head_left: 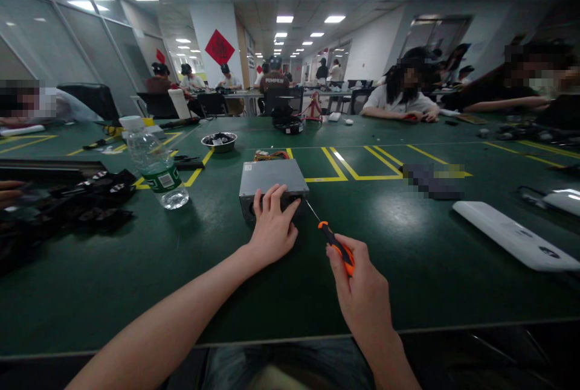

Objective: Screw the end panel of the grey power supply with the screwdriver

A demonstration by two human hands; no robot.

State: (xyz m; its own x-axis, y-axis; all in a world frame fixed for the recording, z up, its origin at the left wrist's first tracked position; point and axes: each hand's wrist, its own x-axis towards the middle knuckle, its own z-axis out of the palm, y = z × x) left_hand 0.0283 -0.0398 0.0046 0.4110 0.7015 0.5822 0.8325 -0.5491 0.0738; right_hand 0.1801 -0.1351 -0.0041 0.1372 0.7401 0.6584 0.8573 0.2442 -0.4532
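Observation:
A grey metal computer power supply [274, 176] sits on the green table, with a bundle of coloured wires [270, 155] at its far side. My left hand [274, 224] lies against the near face of the unit, fingers apart and reaching onto its top edge. In my right hand [362, 284] is an orange and black screwdriver [333, 239], gripped by the handle. Its thin shaft points up and left, and the tip is at the unit's near right corner. Whether the tip sits in a screw is too small to tell.
To the left stands a water bottle [158, 166], beside a heap of black parts [81, 203]. A metal bowl [219, 142] holds small items farther back. Rightward lie a white elongated device [512, 233] and a blurred dark object [432, 180]. People sit across the table.

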